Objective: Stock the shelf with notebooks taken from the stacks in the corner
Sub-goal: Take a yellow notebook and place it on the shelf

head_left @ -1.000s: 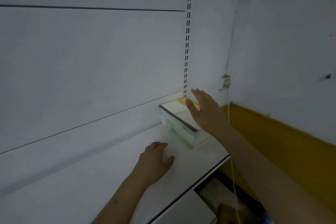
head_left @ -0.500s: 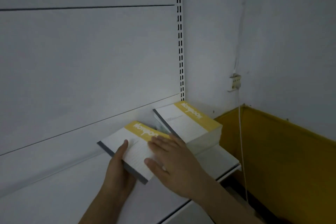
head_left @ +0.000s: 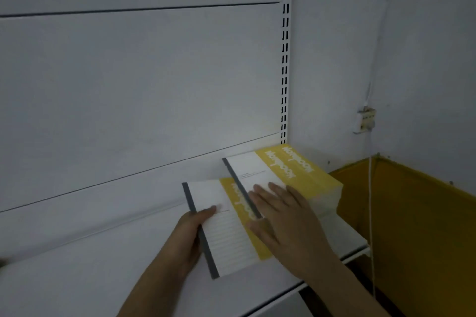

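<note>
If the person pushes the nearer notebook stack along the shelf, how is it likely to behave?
The nearer notebook stack looks thick and flat, so it would probably slide rather than tip. The left hand grips its spine edge and the right hand presses on top, which likely keeps the smooth covers from shearing apart.

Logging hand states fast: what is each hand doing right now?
Left hand: closed on the spine edge of the near notebook stack.
Right hand: open, flat, palm down, pressing on that stack's yellow side.
</note>
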Motion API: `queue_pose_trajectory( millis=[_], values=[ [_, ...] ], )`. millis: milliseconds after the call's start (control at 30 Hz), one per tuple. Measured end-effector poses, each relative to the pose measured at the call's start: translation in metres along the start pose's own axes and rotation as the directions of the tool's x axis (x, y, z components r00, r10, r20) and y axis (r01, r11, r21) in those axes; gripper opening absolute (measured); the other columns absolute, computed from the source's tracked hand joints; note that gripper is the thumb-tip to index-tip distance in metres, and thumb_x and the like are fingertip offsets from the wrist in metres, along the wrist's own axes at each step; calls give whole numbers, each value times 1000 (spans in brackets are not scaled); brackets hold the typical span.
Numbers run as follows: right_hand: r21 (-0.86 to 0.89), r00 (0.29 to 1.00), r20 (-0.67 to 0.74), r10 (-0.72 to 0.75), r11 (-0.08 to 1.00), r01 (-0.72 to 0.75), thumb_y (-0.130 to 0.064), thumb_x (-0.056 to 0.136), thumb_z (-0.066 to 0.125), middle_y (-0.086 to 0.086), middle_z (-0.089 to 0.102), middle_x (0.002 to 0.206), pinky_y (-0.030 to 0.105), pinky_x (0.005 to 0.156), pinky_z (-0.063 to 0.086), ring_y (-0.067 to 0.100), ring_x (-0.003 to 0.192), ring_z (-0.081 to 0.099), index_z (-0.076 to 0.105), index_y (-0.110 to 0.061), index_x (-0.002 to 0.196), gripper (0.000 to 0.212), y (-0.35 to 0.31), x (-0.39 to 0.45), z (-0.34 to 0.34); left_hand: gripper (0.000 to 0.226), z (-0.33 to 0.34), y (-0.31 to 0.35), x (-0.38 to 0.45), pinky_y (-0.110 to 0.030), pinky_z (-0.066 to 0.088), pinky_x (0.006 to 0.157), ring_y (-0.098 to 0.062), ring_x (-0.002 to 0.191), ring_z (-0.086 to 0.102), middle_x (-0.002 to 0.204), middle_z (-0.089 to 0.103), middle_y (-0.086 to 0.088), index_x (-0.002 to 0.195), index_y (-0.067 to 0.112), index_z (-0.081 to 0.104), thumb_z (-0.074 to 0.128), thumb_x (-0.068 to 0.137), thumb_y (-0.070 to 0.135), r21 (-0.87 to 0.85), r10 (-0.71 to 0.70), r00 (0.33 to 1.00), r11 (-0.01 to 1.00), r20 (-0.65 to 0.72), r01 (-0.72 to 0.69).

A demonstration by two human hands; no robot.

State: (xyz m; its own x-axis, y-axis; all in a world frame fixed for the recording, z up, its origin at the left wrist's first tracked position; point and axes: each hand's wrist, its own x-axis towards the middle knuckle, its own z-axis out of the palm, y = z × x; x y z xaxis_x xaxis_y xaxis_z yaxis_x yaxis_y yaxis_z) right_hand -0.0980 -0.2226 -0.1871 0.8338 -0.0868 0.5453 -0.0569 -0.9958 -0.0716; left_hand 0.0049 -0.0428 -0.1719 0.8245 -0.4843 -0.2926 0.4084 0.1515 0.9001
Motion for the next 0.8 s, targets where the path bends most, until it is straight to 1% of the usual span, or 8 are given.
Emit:
queue_pose_trajectory(
  millis=[133,233,333,467,567,667,733,800],
  values=[
    [-20,988,-83,-131,991,130,-39,94,39,-6,71,114,38,102,33,14,108,65,73,-21,108,42,-42,4,31,44,0,6,-5,-47,48,98,-34,105,67,112,70,-20,116,3,66,54,94,39,-66,-32,999,997,-13,31],
    [75,992,-74,-107,991,112,-38,91,41,-7,74,106,29,96,44,9,100,68,76,-21,102,41,-55,2,34,40,-2,5,-8,-44,53,82,-33,91,72,107,71,-22,114,1,66,55,92,33,-29,-26,999,999,-21,26],
    [182,991,-69,-118,975,129,-38,98,39,-7,72,110,24,87,54,8,101,67,73,-21,110,40,-61,-5,24,36,-3,5,-10,-43,54,81,-34,90,71,106,71,-23,112,0,68,57,92,27,-14,-26,999,1000,-26,26],
    [411,966,56,-254,887,210,-45,101,28,-6,65,121,25,82,53,9,102,61,39,-27,144,48,-80,-22,11,38,-10,0,-8,-50,53,93,-41,103,67,112,69,-25,118,-4,64,68,85,14,11,54,996,999,-67,-54],
    [360,956,-160,-246,887,289,-31,99,46,-3,66,117,26,97,45,11,104,59,53,-18,136,39,-75,-19,-1,32,-13,0,-6,-45,58,81,-41,97,69,108,70,-26,116,-6,64,64,87,8,32,45,994,999,-96,-42],
    [312,945,-326,-32,940,140,-29,95,50,0,60,130,37,108,37,16,120,54,53,-13,136,43,-45,-2,-11,25,-15,-1,-1,-40,58,70,-38,87,71,99,73,-24,111,-5,66,62,88,5,41,46,986,998,-158,-40],
    [192,951,-272,148,977,-97,-44,94,47,0,47,145,41,117,24,19,137,41,39,-14,146,61,-16,5,-8,23,-16,-1,0,-43,57,76,-37,88,72,97,74,-21,110,-4,66,62,89,5,35,46,982,999,-185,-40],
    [114,945,-187,269,961,-251,-57,93,39,-1,46,145,39,120,15,17,139,37,40,-14,146,69,3,4,1,22,-16,0,-1,-42,57,75,-36,87,72,96,74,-19,109,-3,67,63,89,7,16,43,980,999,-196,-41]
  ],
)
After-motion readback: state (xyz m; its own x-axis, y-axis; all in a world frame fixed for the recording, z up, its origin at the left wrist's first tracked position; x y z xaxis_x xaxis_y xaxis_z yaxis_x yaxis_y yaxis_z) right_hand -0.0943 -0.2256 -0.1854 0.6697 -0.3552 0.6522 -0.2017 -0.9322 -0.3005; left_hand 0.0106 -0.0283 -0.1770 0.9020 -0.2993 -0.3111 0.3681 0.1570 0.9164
